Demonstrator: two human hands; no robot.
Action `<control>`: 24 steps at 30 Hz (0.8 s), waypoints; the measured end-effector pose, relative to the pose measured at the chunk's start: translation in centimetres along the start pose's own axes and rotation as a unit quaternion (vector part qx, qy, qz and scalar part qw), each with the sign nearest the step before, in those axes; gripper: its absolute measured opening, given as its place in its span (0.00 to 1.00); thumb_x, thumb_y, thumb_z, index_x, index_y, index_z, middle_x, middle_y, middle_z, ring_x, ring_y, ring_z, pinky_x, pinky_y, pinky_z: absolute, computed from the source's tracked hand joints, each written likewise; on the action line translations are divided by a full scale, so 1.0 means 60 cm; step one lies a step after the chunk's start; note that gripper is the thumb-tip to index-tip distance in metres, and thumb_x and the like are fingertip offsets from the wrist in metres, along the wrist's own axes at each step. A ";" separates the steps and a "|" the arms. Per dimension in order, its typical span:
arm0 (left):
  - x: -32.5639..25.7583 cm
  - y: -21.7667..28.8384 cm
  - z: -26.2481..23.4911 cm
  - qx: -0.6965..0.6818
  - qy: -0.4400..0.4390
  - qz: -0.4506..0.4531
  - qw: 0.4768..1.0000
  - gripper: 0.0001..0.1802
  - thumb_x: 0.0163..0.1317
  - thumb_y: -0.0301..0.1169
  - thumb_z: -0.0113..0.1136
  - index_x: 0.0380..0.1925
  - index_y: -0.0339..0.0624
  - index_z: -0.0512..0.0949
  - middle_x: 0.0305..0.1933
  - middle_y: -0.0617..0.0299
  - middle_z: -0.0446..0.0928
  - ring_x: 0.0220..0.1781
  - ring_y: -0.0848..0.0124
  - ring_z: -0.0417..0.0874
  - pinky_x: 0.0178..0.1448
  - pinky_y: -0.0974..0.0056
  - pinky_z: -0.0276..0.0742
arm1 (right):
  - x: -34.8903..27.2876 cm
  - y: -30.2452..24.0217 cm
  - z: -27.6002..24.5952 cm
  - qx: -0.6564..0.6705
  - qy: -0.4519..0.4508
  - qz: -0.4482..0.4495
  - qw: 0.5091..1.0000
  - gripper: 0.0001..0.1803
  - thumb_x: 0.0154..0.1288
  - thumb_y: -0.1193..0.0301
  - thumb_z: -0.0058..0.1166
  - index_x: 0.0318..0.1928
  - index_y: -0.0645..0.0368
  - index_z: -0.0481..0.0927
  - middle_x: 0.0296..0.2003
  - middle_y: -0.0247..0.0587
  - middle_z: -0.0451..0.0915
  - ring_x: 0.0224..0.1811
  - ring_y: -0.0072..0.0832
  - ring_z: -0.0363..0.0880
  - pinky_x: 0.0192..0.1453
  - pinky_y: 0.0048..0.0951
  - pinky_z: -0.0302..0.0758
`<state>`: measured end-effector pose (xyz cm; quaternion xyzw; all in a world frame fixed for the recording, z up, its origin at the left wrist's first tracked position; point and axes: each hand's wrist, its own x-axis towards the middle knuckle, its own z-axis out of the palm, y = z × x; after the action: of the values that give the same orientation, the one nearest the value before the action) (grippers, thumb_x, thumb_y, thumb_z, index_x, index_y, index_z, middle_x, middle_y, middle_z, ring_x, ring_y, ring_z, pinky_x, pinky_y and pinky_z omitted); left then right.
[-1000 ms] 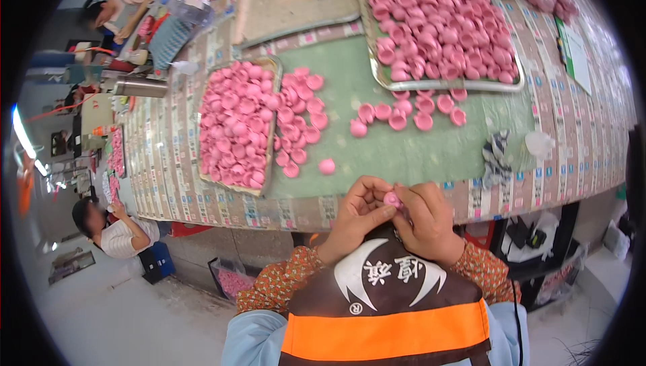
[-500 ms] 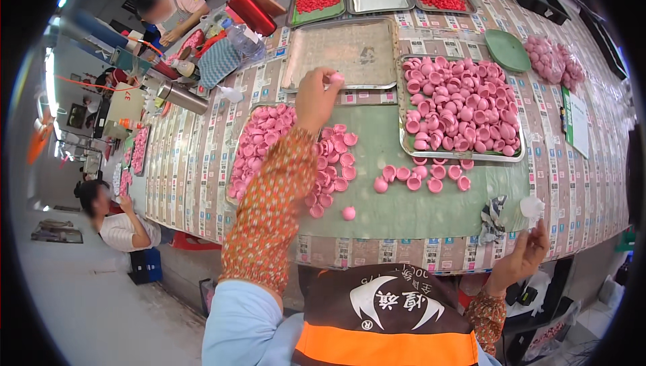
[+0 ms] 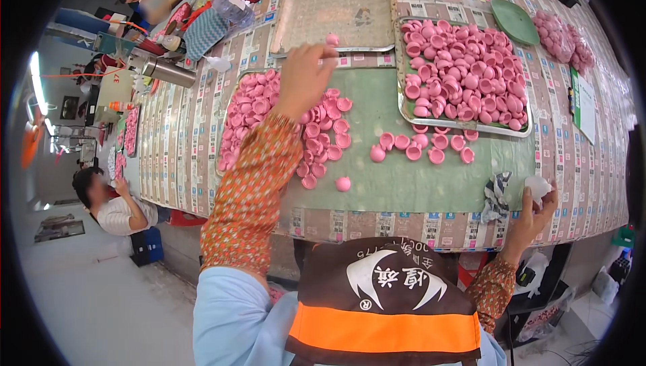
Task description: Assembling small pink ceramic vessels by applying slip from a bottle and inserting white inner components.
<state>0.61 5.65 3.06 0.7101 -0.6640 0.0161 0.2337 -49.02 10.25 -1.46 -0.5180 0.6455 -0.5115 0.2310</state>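
Note:
My left hand (image 3: 306, 73) reaches far forward over the pile of pink cup-shaped pieces (image 3: 269, 117) on the left metal tray. Its fingers are spread, just short of the bare metal tray (image 3: 330, 13). A single pink piece (image 3: 332, 39) sits at that tray's near rim, just beyond my fingertips and apart from them. My right hand (image 3: 531, 214) is at the table's near right edge, closed on a small white wad (image 3: 538, 184). A row of pink pieces (image 3: 424, 147) lies on the green mat (image 3: 417, 184) between my hands.
A full tray of pink pieces (image 3: 464, 73) stands right of centre, with a green plate (image 3: 515, 21) and a pink heap (image 3: 562, 36) behind it. A crumpled patterned cloth (image 3: 496, 198) lies by my right hand. A metal flask (image 3: 165, 71) and seated people (image 3: 111, 208) are at the left.
My hands, together at my chest a second ago, have separated. The left reached out to the bare tray and the pink piece now lies beyond it. The right moved to the table's right edge.

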 end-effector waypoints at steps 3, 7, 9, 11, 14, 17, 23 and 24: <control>-0.084 0.043 -0.027 -0.036 -0.104 0.049 0.993 0.09 0.60 0.36 0.63 0.41 0.52 0.84 0.45 0.57 0.79 0.51 0.57 0.77 0.56 0.53 0.70 | 0.008 0.012 0.005 0.020 -0.025 0.020 0.999 0.26 0.71 0.71 0.57 0.66 0.65 0.69 0.54 0.42 0.76 0.52 0.26 0.75 0.55 0.28 0.71; -0.154 0.092 -0.054 0.005 -0.135 0.133 0.982 0.06 0.58 0.32 0.64 0.36 0.52 0.84 0.43 0.61 0.74 0.51 0.60 0.74 0.55 0.54 0.69 | 0.021 0.029 0.005 -0.009 -0.023 0.024 0.999 0.18 0.73 0.69 0.57 0.57 0.67 0.75 0.48 0.41 0.79 0.48 0.24 0.76 0.55 0.26 0.72; -0.164 0.088 -0.047 0.019 -0.126 0.131 0.983 0.06 0.58 0.31 0.64 0.36 0.52 0.83 0.43 0.62 0.73 0.51 0.62 0.74 0.55 0.54 0.69 | 0.025 0.045 0.004 -0.007 -0.021 0.015 1.000 0.16 0.73 0.68 0.57 0.54 0.67 0.77 0.47 0.40 0.79 0.47 0.23 0.76 0.54 0.26 0.73; -0.172 0.088 -0.049 0.034 -0.115 0.131 0.984 0.07 0.57 0.30 0.65 0.36 0.52 0.83 0.43 0.63 0.71 0.52 0.63 0.73 0.56 0.54 0.68 | 0.022 0.041 -0.002 -0.003 -0.016 0.004 1.000 0.15 0.73 0.67 0.57 0.51 0.67 0.78 0.46 0.40 0.79 0.45 0.22 0.76 0.53 0.26 0.73; -0.179 0.094 -0.051 0.041 -0.099 0.136 0.985 0.09 0.57 0.28 0.63 0.38 0.51 0.81 0.42 0.62 0.73 0.48 0.61 0.74 0.53 0.55 0.70 | -0.002 0.004 0.002 -0.076 0.037 -0.060 0.995 0.14 0.75 0.68 0.54 0.52 0.67 0.75 0.48 0.42 0.79 0.45 0.25 0.78 0.53 0.26 0.74; -0.188 0.123 -0.039 -0.189 -0.112 -0.033 0.975 0.10 0.62 0.25 0.59 0.43 0.48 0.80 0.40 0.65 0.74 0.44 0.67 0.76 0.49 0.63 0.71 | -0.041 -0.063 0.019 0.150 -0.049 -0.036 0.987 0.15 0.77 0.70 0.47 0.56 0.68 0.68 0.51 0.47 0.80 0.45 0.32 0.82 0.51 0.30 0.78; -0.270 0.266 -0.024 -0.637 -0.186 -0.199 0.721 0.10 0.74 0.27 0.52 0.53 0.42 0.75 0.37 0.70 0.76 0.38 0.82 0.75 0.42 0.75 0.72 | -0.153 -0.165 0.059 0.295 -0.339 0.097 0.888 0.25 0.58 0.78 0.62 0.56 0.58 0.70 0.40 0.39 0.77 0.42 0.26 0.77 0.46 0.26 0.76; -0.284 0.285 -0.020 -0.639 -0.189 -0.200 0.718 0.10 0.74 0.27 0.52 0.53 0.42 0.75 0.37 0.70 0.76 0.38 0.82 0.75 0.42 0.75 0.72 | -0.164 -0.176 0.066 0.300 -0.364 0.102 0.876 0.27 0.56 0.78 0.65 0.56 0.58 0.70 0.40 0.38 0.77 0.43 0.25 0.77 0.47 0.26 0.75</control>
<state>-17.27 21.85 3.77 0.4969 -0.3895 -0.5937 0.4989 -37.65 18.14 4.28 -0.5049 0.3804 -0.4294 0.6449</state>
